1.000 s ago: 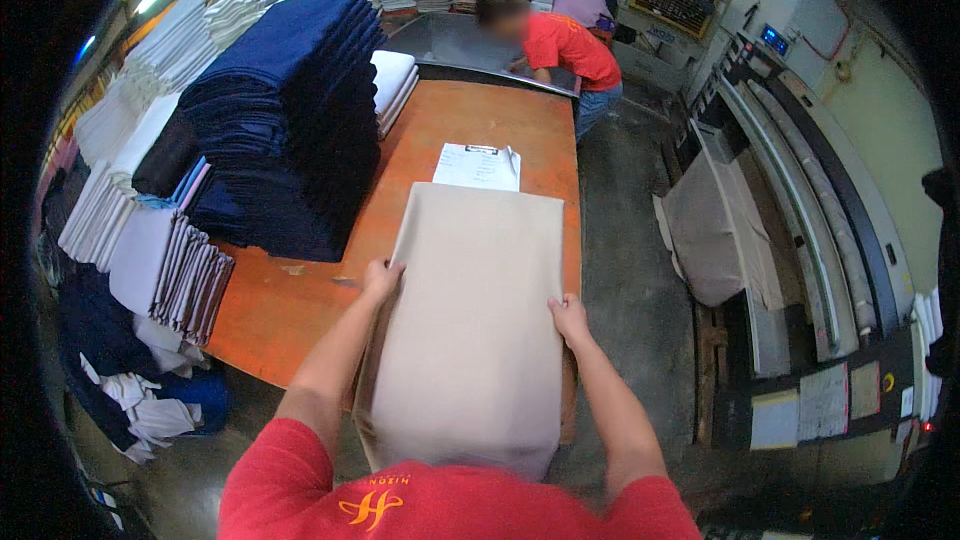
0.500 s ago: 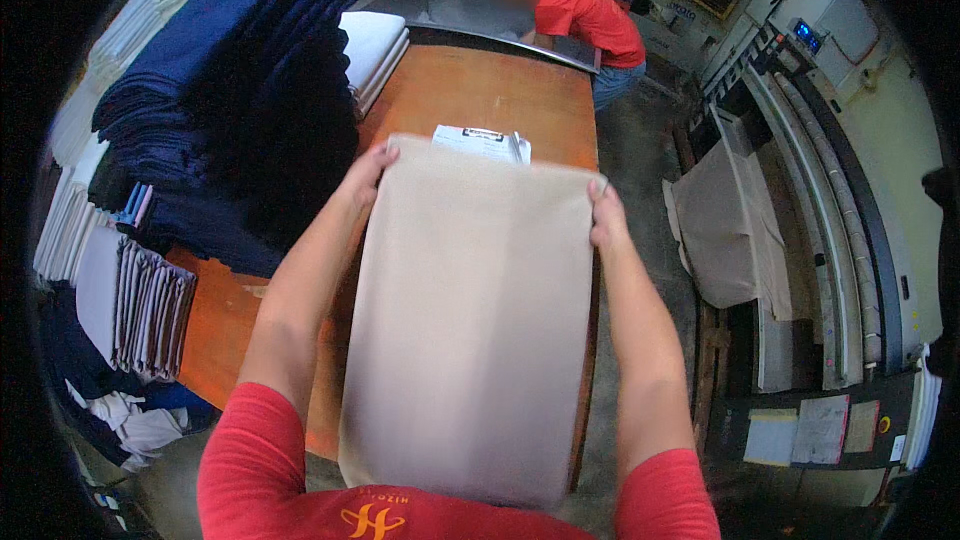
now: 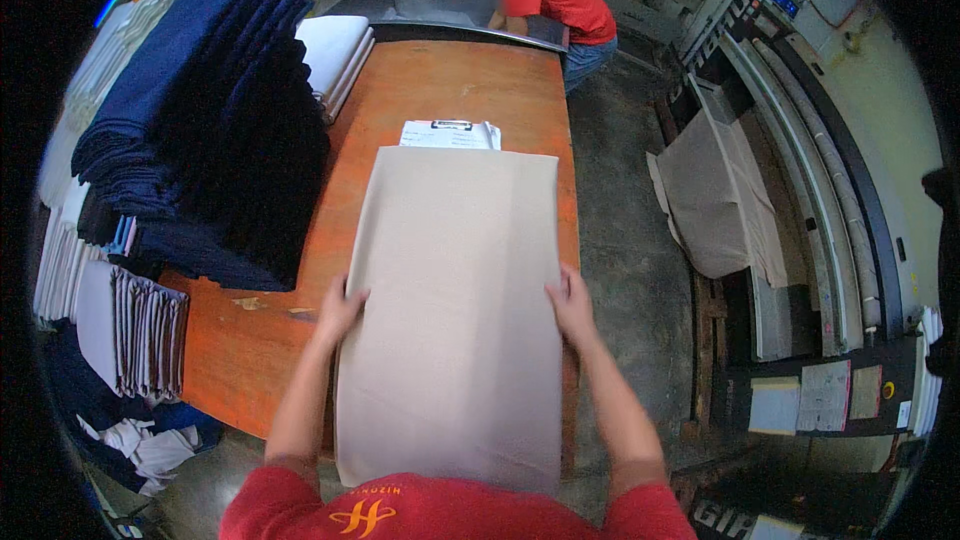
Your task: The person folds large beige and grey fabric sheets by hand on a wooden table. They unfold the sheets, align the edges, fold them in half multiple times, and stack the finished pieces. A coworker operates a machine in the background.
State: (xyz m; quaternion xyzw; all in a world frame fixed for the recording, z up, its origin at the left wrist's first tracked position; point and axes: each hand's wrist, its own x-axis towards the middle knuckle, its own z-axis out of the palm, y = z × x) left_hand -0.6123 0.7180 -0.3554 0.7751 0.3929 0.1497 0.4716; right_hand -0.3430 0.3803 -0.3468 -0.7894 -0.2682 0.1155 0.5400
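A folded beige cloth [image 3: 455, 280] lies lengthwise on the orange-brown wooden table [image 3: 470, 75], its near end reaching toward my body. My left hand [image 3: 342, 312] grips its left edge about halfway down, thumb on top and the other fingers hidden beneath. Opposite it, my right hand [image 3: 572, 308] holds the right edge, thumb over the cloth. Just past the cloth's far end sits a clipboard [image 3: 450, 135] with white paper, its lower part covered by the cloth.
A tall stack of navy cloths [image 3: 200, 130] rises at the left, with folded lilac-grey cloths [image 3: 130, 330] nearer me. White folded cloths [image 3: 335, 50] lie at the table's far left. Beyond the table, a person in red [image 3: 560, 0] bends over a metal trough [image 3: 420, 0]. A fabric-rolling machine [image 3: 815, 210] stands right.
Both hands have left the cloth's far corners and come back toward me to the middle of its sides. The cloth's far end has settled flat over the table.
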